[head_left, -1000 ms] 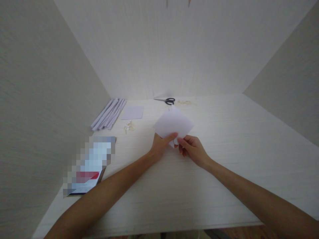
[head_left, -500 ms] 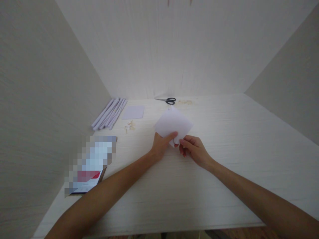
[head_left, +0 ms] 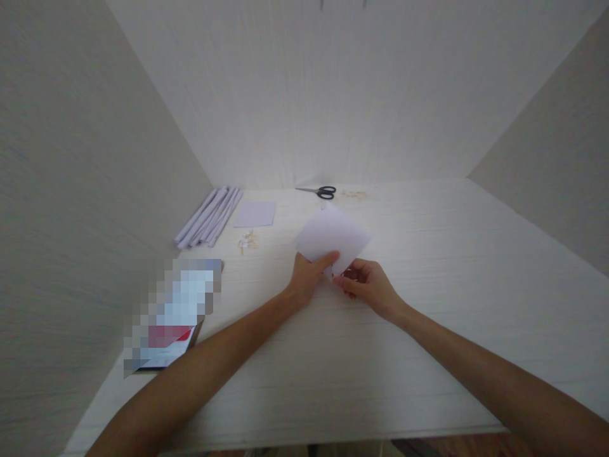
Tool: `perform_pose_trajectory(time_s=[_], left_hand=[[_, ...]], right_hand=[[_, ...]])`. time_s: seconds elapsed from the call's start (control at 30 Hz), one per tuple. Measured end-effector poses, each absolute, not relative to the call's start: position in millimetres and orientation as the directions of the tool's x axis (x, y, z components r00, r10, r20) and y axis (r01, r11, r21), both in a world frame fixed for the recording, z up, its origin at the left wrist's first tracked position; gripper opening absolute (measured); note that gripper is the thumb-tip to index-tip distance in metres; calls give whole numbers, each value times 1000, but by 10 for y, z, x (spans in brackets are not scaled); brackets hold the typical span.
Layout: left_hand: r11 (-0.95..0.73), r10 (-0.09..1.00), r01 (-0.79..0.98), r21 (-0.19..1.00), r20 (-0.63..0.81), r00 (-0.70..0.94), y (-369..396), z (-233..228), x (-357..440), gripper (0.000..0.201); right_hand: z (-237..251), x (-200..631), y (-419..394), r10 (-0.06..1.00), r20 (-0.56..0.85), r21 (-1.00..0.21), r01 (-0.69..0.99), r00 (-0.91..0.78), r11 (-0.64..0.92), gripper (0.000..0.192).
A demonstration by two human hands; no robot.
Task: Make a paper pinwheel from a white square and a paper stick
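A white square sheet of paper point(head_left: 332, 233) is held with one corner pointing toward me, above the middle of the table. My left hand point(head_left: 309, 274) grips it from the lower left, thumb on top and the other fingers hidden beneath. At the near corner, my right hand point(head_left: 368, 282) is closed, with thumb and fingertips pinching the paper's edge. Behind the sheet lie scissors point(head_left: 325, 192) with black handles, blades pointing left.
Several rolled paper tubes point(head_left: 209, 218) lie at the back left, beside a flat paper square point(head_left: 255, 214). Small pale scraps point(head_left: 248, 241) are in front of it, and more bits point(head_left: 356, 195) lie right of the scissors. A partly blurred tablet point(head_left: 176, 317) rests by my left forearm. Walls enclose three sides.
My right thumb and fingertips have shifted slightly left and down to the paper's near corner. The curled bit at that corner no longer shows. My left hand has stayed in place.
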State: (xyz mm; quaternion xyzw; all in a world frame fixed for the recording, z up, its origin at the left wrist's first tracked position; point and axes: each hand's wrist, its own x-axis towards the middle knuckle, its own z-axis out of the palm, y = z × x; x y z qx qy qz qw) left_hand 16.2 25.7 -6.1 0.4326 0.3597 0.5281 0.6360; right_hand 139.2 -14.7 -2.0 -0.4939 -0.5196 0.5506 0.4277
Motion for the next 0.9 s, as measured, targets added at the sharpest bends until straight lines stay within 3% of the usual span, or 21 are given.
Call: perform_pose_trajectory(time_s=[0.6, 0.8, 0.9], left_hand=[[53, 988, -342, 938, -1, 152, 260, -60, 167, 30], [55, 985, -340, 939, 4, 171, 248, -46, 163, 29], [51, 985, -321, 946, 6, 174, 241, -45, 167, 27]], right_hand=[[-12, 1393, -141, 990, -54, -998, 34, -132, -50, 12], [25, 1408, -153, 984, -34, -997, -64, -175, -46, 16], [32, 1380, -152, 990, -65, -998, 35, -122, -61, 21]])
